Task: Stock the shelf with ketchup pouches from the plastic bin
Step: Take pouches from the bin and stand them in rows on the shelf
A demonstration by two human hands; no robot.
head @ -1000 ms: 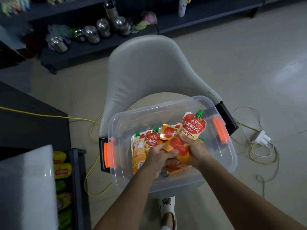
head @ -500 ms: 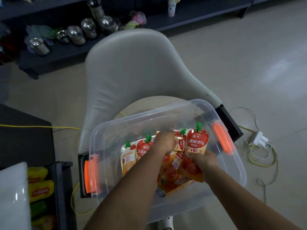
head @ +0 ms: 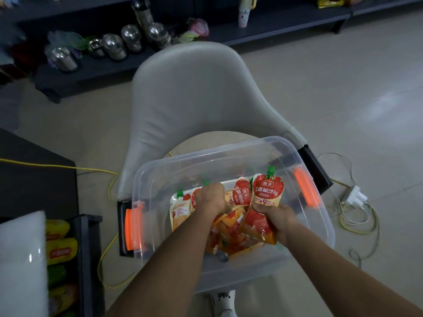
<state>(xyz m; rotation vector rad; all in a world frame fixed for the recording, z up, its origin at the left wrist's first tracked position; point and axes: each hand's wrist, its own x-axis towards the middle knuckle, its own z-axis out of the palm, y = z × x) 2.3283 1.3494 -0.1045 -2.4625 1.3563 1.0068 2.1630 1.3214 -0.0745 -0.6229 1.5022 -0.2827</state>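
Gripping a red-and-orange, green-capped ketchup pouch (head: 266, 194) upright by the clear bin's (head: 206, 154) right wall: right hand (head: 278, 216). Left hand (head: 211, 200) curls round a second pouch (head: 240, 196) mid-bin.

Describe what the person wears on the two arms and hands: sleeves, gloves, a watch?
The left hand and the right hand are ungloved. No watch or bracelet shows at either wrist. No sleeve is in view; both arms are bare up to the picture's edge.
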